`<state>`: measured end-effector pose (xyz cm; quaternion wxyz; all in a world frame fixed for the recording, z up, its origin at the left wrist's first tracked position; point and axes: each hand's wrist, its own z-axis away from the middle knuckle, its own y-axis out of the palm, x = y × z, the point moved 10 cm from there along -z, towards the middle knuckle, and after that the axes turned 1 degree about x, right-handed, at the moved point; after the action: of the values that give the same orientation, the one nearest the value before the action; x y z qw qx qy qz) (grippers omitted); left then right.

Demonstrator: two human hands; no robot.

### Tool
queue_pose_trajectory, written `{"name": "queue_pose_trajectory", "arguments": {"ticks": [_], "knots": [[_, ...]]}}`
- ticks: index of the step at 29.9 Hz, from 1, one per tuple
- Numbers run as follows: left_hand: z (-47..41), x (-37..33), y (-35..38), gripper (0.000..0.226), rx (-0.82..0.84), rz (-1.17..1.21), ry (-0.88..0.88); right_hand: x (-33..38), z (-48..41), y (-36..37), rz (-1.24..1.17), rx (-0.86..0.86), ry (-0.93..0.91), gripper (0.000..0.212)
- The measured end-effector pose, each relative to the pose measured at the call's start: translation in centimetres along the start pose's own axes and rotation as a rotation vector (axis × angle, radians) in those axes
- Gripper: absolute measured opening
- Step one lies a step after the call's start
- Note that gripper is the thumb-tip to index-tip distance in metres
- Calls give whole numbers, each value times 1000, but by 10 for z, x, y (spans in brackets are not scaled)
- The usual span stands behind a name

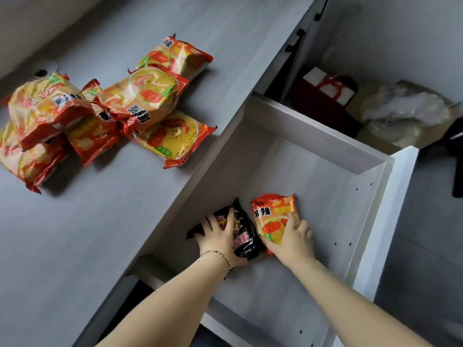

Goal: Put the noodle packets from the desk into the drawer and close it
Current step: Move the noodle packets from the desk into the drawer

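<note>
The pale grey drawer (323, 144) stands pulled out under the desk edge. Inside it, near its left wall, lie a black noodle packet (244, 240) and an orange-yellow noodle packet (273, 216) side by side. My left hand (216, 235), with a thin bracelet on the wrist, presses down on the black packet. My right hand (293, 240) grips the lower part of the orange-yellow packet. On the grey desk (87, 234) to the left, several more orange-yellow noodle packets (140, 101) lie in a loose heap, some stacked on others.
Beyond the drawer, under the desk, stand a dark red gift bag (323, 96) with a white box and a crumpled pale plastic bag (406, 111) on a carton. A dark object (457, 156) sits at the right edge. The drawer's far and right parts hold nothing.
</note>
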<state>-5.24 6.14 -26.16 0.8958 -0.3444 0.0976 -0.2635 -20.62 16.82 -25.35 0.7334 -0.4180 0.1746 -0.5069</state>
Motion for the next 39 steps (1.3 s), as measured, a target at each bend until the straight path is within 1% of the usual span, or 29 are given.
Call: {"name": "queue_pose_trajectory", "arguments": {"ticks": [2,3,4,5,6,8,9,10,11,12,13,14,16,17,19,21,22,24,27,29,31,33,34,36,39], "knots": [[5,-3,-6,122,47,-5,-10,13,0,-14,-16,-36,-54,77],[10,-3,-17,111,40,23,3,24,0,-23,-42,-54,-100,67],[16,-4,-36,92,-13,64,46,38,2,-34,-69,-69,-155,58],[22,-5,-61,70,-114,105,118,54,3,-46,-96,-86,-212,52],[32,-4,-90,49,-249,141,206,72,5,-61,-124,-112,-267,47],[61,14,-156,18,-600,200,367,116,12,-91,-204,-164,-372,43],[75,28,-184,12,-775,225,403,136,16,-104,-241,-185,-424,43],[86,49,-208,12,-925,252,402,161,21,-116,-260,-204,-479,45],[90,73,-229,17,-1001,271,370,189,26,-125,-258,-214,-527,50],[88,95,-245,25,-1018,294,314,214,30,-130,-234,-208,-563,58],[80,116,-258,35,-1003,318,238,237,32,-131,-192,-189,-585,70],[69,136,-267,48,-935,354,159,258,32,-128,-135,-154,-591,83],[42,167,-277,77,-764,430,50,290,29,-118,-29,-85,-561,106],[29,174,-281,90,-680,426,32,300,26,-112,17,-67,-534,112],[8,177,-286,109,-556,343,41,310,23,-103,130,-66,-485,114],[-9,174,-290,118,-473,214,68,314,21,-100,180,-99,-459,108],[-15,171,-291,118,-447,167,71,313,21,-101,167,-113,-456,106],[-20,165,-296,114,-437,159,73,310,24,-106,136,-134,-465,106],[-9,157,-302,100,-516,242,116,298,32,-119,141,-195,-494,109],[3,152,-294,95,-537,350,167,272,36,-129,100,-246,-458,110],[15,145,-276,94,-482,499,218,226,34,-130,-22,-254,-322,113],[26,129,-257,97,-414,608,283,164,29,-116,-172,-215,-96,113],[31,116,-248,100,-393,623,314,129,27,-106,-222,-190,23,112],[41,94,-231,104,-369,593,353,76,24,-85,-256,-146,188,109],[54,69,-207,104,-358,509,380,33,22,-62,-245,-101,313,103]]}}
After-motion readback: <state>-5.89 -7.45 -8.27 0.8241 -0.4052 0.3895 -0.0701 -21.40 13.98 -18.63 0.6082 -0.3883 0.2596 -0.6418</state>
